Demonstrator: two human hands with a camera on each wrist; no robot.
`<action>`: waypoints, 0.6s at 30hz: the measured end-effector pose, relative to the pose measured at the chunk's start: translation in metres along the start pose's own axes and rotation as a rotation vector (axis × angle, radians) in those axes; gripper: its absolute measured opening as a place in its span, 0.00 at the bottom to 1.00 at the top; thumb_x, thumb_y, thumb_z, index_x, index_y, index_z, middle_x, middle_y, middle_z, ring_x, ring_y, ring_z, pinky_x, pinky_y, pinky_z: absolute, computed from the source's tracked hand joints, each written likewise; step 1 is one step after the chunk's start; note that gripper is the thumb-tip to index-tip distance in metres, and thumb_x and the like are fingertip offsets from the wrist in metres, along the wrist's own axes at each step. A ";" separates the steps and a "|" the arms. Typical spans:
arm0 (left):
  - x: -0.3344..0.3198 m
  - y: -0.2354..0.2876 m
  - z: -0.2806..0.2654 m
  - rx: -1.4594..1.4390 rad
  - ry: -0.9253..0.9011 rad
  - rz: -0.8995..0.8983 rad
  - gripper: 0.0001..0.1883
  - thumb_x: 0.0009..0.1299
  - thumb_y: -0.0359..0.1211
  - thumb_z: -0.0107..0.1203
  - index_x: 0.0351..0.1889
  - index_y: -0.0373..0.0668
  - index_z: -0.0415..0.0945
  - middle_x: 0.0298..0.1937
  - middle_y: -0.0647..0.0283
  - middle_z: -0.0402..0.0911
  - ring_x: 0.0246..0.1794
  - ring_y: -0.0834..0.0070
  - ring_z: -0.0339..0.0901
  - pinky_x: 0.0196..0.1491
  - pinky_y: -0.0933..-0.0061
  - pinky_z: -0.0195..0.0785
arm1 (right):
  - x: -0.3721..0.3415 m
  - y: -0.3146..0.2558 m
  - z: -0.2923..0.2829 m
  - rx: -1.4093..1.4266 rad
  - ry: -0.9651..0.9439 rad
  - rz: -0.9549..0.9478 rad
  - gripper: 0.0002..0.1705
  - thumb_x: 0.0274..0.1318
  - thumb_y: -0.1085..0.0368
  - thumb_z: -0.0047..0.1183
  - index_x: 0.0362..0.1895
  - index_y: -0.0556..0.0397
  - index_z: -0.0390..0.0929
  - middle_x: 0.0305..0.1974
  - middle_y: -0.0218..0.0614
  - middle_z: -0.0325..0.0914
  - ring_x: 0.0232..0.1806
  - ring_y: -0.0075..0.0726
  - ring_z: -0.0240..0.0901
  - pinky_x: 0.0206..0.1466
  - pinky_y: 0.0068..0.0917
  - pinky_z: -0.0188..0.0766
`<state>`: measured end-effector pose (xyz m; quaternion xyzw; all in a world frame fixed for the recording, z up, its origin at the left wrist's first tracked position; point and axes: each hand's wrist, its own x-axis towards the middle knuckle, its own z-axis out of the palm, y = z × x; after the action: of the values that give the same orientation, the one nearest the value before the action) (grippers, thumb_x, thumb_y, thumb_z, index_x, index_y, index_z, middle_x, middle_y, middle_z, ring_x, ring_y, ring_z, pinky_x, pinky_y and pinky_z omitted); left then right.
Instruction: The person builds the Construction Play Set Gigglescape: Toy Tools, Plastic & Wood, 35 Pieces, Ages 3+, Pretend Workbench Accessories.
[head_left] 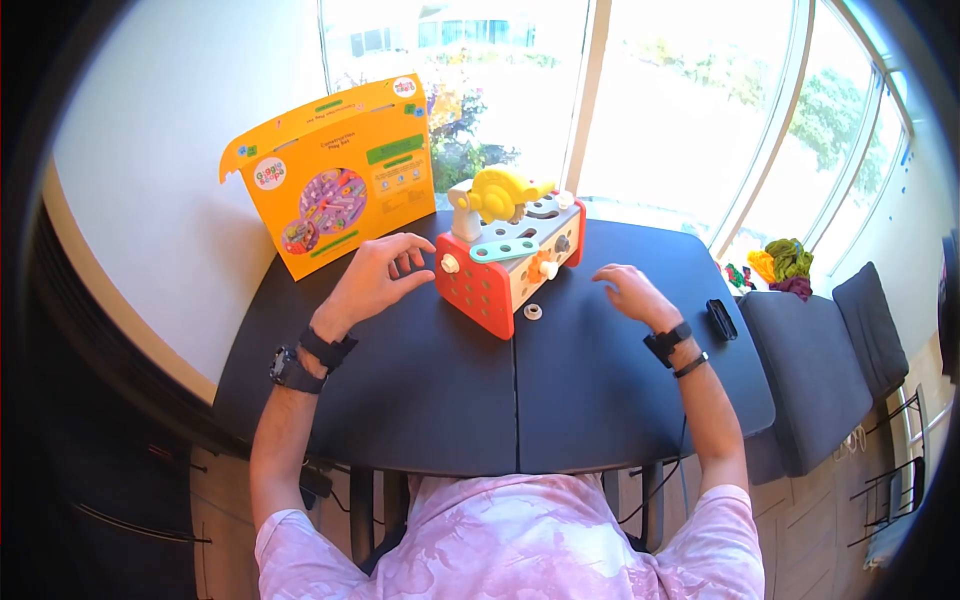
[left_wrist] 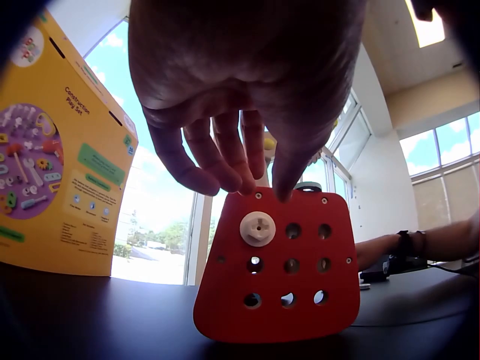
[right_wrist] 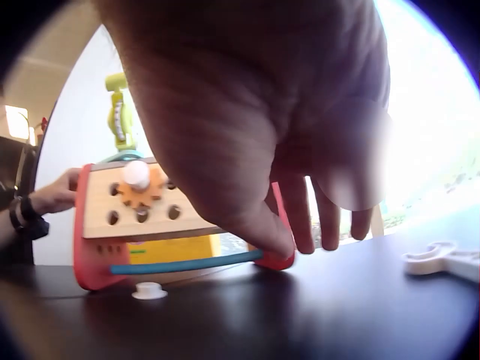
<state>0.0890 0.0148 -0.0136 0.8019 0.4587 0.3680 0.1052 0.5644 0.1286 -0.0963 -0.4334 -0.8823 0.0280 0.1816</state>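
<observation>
A toy workbench with red end panels (head_left: 476,290) stands on the table. My left hand (head_left: 375,275) is beside its left end with fingers loosely bent and nothing in them. In the left wrist view, its fingertips hover near the panel's top edge, above a white bolt head (left_wrist: 257,229). To the right of the bench is my right hand (head_left: 640,297), fingers relaxed and holding nothing. An orange gear (right_wrist: 141,189) with a white bolt (right_wrist: 137,175) sits on the wooden front. On top are a yellow toy piece (head_left: 505,195) and a teal perforated strip (head_left: 503,250).
A white nut (head_left: 533,312) lies before the bench, and a white toy wrench (right_wrist: 442,260) lies at right. The yellow box (head_left: 345,170) stands at back left. A black object (head_left: 720,320) is near the table's right edge, by a grey seat (head_left: 805,370).
</observation>
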 end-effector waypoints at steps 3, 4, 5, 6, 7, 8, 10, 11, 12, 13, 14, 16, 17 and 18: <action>0.000 0.000 0.000 -0.013 -0.011 -0.010 0.18 0.71 0.31 0.77 0.58 0.43 0.88 0.39 0.69 0.85 0.33 0.80 0.76 0.38 0.75 0.73 | -0.015 0.045 -0.002 -0.063 0.080 0.152 0.20 0.66 0.76 0.58 0.59 0.54 0.90 0.59 0.50 0.90 0.66 0.59 0.83 0.74 0.49 0.78; -0.001 0.001 -0.001 -0.012 -0.017 -0.009 0.18 0.72 0.31 0.76 0.58 0.42 0.88 0.39 0.67 0.85 0.33 0.78 0.77 0.38 0.74 0.74 | -0.022 0.046 -0.013 -0.072 0.030 0.233 0.21 0.65 0.77 0.58 0.59 0.53 0.90 0.59 0.50 0.90 0.66 0.59 0.83 0.74 0.48 0.78; 0.000 0.001 -0.001 -0.010 -0.024 -0.007 0.18 0.72 0.31 0.76 0.58 0.42 0.88 0.39 0.65 0.85 0.32 0.76 0.77 0.38 0.72 0.75 | -0.027 0.049 -0.020 -0.080 -0.020 0.314 0.22 0.65 0.78 0.57 0.59 0.52 0.90 0.59 0.51 0.90 0.66 0.59 0.83 0.75 0.48 0.77; -0.001 0.001 -0.002 -0.005 -0.019 -0.003 0.18 0.72 0.31 0.76 0.58 0.42 0.88 0.39 0.65 0.85 0.32 0.76 0.77 0.38 0.72 0.75 | -0.031 0.054 -0.025 -0.034 -0.055 0.360 0.21 0.64 0.79 0.58 0.57 0.52 0.92 0.57 0.51 0.91 0.66 0.59 0.83 0.74 0.48 0.78; -0.001 0.000 -0.003 -0.001 -0.016 0.001 0.18 0.72 0.31 0.76 0.58 0.42 0.88 0.39 0.65 0.85 0.33 0.76 0.77 0.39 0.72 0.75 | -0.033 0.057 -0.027 -0.031 -0.047 0.358 0.19 0.63 0.79 0.60 0.55 0.53 0.92 0.54 0.51 0.91 0.64 0.59 0.85 0.72 0.48 0.79; -0.001 0.000 -0.003 0.002 -0.015 0.006 0.18 0.71 0.31 0.76 0.58 0.42 0.88 0.39 0.65 0.85 0.33 0.76 0.77 0.39 0.71 0.75 | -0.036 0.061 -0.028 -0.027 -0.039 0.358 0.17 0.62 0.78 0.62 0.53 0.53 0.93 0.52 0.51 0.92 0.62 0.58 0.86 0.71 0.48 0.80; 0.000 -0.001 -0.002 0.016 -0.017 0.009 0.18 0.71 0.32 0.76 0.57 0.42 0.88 0.39 0.65 0.86 0.33 0.76 0.77 0.39 0.71 0.75 | -0.040 0.064 -0.027 -0.023 -0.035 0.360 0.13 0.60 0.75 0.66 0.49 0.55 0.94 0.47 0.51 0.92 0.57 0.57 0.88 0.67 0.48 0.83; 0.000 -0.001 -0.002 0.024 -0.018 0.011 0.18 0.71 0.32 0.76 0.57 0.43 0.88 0.39 0.65 0.86 0.33 0.76 0.77 0.39 0.71 0.75 | -0.039 0.064 -0.027 -0.023 -0.037 0.358 0.11 0.59 0.73 0.69 0.46 0.56 0.94 0.45 0.51 0.93 0.55 0.57 0.89 0.64 0.47 0.84; 0.000 -0.001 -0.001 0.025 -0.020 0.009 0.18 0.71 0.32 0.76 0.57 0.43 0.88 0.39 0.64 0.86 0.33 0.76 0.78 0.39 0.71 0.75 | -0.038 0.063 -0.028 -0.024 -0.037 0.355 0.09 0.58 0.71 0.72 0.43 0.57 0.94 0.42 0.51 0.93 0.52 0.56 0.90 0.61 0.47 0.85; 0.000 -0.001 -0.001 0.025 -0.021 0.009 0.18 0.71 0.32 0.76 0.57 0.43 0.88 0.39 0.64 0.86 0.33 0.75 0.78 0.39 0.71 0.75 | -0.037 0.063 -0.028 -0.017 -0.057 0.343 0.09 0.56 0.69 0.74 0.41 0.57 0.94 0.41 0.50 0.93 0.50 0.55 0.90 0.59 0.46 0.85; 0.000 0.000 0.000 0.026 -0.021 0.009 0.17 0.71 0.32 0.76 0.57 0.43 0.88 0.40 0.64 0.86 0.33 0.75 0.78 0.39 0.71 0.76 | -0.034 0.062 -0.028 -0.011 -0.075 0.331 0.10 0.55 0.67 0.77 0.39 0.57 0.94 0.41 0.49 0.93 0.48 0.53 0.90 0.57 0.45 0.85; 0.000 0.001 0.000 0.028 -0.025 0.021 0.17 0.71 0.33 0.76 0.57 0.43 0.89 0.40 0.64 0.86 0.33 0.75 0.78 0.39 0.71 0.76 | -0.031 0.058 -0.026 -0.019 -0.072 0.269 0.13 0.54 0.61 0.81 0.36 0.58 0.94 0.38 0.47 0.92 0.45 0.51 0.90 0.52 0.43 0.85; 0.000 0.001 0.000 0.030 -0.025 0.027 0.17 0.72 0.33 0.76 0.57 0.43 0.89 0.40 0.64 0.86 0.34 0.75 0.78 0.39 0.71 0.76 | -0.029 0.054 -0.024 -0.003 -0.079 0.264 0.14 0.54 0.60 0.81 0.35 0.57 0.93 0.38 0.46 0.92 0.44 0.51 0.90 0.52 0.43 0.84; 0.000 0.001 -0.001 0.027 -0.022 0.023 0.16 0.72 0.32 0.77 0.56 0.43 0.89 0.40 0.66 0.86 0.34 0.77 0.78 0.39 0.73 0.74 | -0.025 0.050 -0.021 0.013 -0.087 0.259 0.14 0.54 0.59 0.81 0.35 0.57 0.93 0.37 0.46 0.92 0.43 0.51 0.90 0.52 0.43 0.84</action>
<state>0.0890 0.0144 -0.0125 0.8124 0.4534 0.3541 0.0952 0.6231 0.1379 -0.0949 -0.5409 -0.8258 0.0756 0.1407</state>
